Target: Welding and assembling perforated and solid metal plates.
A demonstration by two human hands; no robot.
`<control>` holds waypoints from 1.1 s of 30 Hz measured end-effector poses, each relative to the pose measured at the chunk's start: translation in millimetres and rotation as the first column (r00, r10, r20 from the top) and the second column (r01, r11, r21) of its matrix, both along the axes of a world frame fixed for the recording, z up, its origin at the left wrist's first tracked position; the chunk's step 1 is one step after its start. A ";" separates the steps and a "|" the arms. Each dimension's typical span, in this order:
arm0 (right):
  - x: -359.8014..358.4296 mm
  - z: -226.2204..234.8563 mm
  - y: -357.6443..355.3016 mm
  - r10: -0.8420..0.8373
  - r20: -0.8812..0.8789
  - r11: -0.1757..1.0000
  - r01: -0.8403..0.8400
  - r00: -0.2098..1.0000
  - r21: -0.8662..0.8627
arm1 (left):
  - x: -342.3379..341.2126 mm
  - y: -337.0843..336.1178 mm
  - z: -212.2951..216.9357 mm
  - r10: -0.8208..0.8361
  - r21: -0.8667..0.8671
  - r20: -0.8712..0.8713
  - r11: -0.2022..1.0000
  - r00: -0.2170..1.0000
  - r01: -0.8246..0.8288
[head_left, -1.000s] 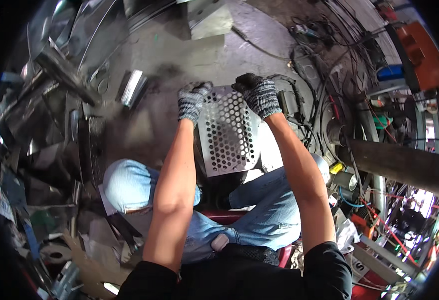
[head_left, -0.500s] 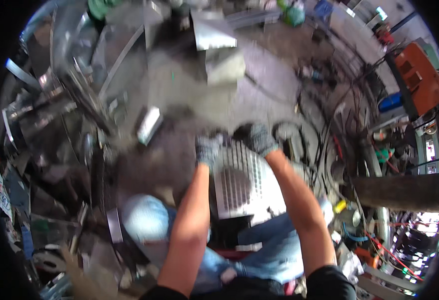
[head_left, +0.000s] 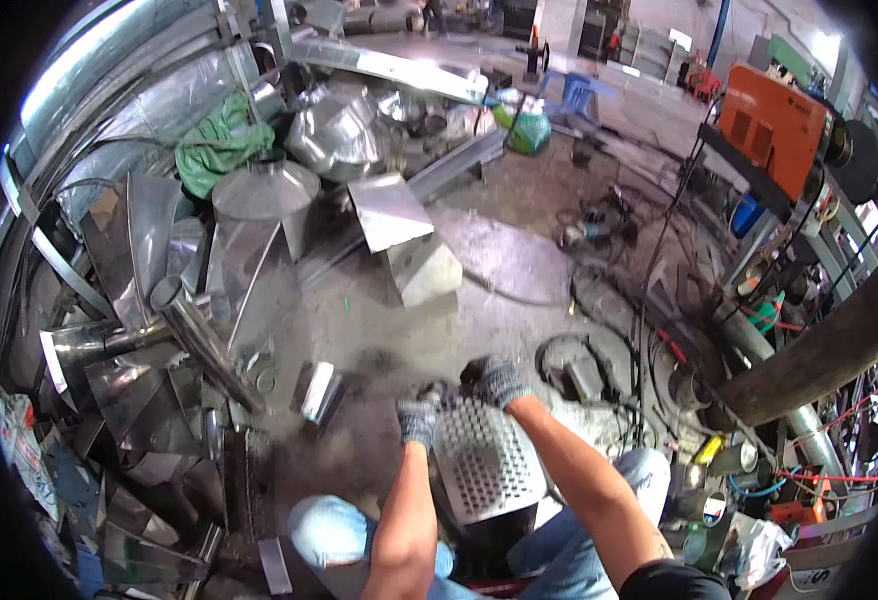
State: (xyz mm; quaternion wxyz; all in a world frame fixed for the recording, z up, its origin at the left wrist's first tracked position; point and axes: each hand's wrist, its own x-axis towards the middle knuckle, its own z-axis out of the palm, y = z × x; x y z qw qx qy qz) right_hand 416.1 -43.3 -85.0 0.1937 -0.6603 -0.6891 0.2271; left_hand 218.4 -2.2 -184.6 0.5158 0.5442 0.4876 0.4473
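1. I see a grey concrete floor (head_left: pixel 519 260), dusty and stained.
2. Shiny sheet-metal ducts and cones (head_left: pixel 259 200) crowd its left side.
3. An orange machine (head_left: pixel 774 125) stands at the right, above tangled cables (head_left: pixel 609 300).
4. Daylight brightens the far end.

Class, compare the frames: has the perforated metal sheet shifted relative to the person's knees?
Cannot tell: the camera tilted up. The perforated sheet sits between the jeans-clad knees, both gloved hands at its top edge.
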 end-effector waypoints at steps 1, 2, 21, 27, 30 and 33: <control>-10.8 8.3 0.8 -0.054 -0.055 0.998 0.052 0.997 -0.045 | -10.7 -5.7 -13.9 0.099 0.011 0.059 0.995 0.993 -0.100; 10.5 -0.3 -1.8 -0.110 0.014 0.993 0.110 0.994 -0.049 | 13.3 -12.7 1.2 0.068 0.010 0.087 0.998 0.994 -0.069; 22.3 -3.4 -58.1 -0.701 -0.345 0.712 0.587 0.625 -0.385 | -1.8 -14.1 44.3 -0.008 -0.278 -0.040 0.961 0.999 -0.003; 55.1 -59.8 -54.8 -0.680 -0.232 0.732 0.631 0.695 -0.257 | 52.9 -13.3 61.9 -0.180 -0.166 -0.720 0.982 0.670 0.086; 35.2 -45.5 -43.1 -0.652 -0.268 0.758 0.619 0.709 -0.208 | 3.5 22.5 19.0 -0.149 -0.050 -0.767 0.983 0.625 0.174; 68.6 -24.0 -49.6 -0.735 -0.471 0.652 0.321 0.487 -0.687 | -8.6 8.4 32.9 -0.134 -0.147 -0.597 0.988 0.791 0.057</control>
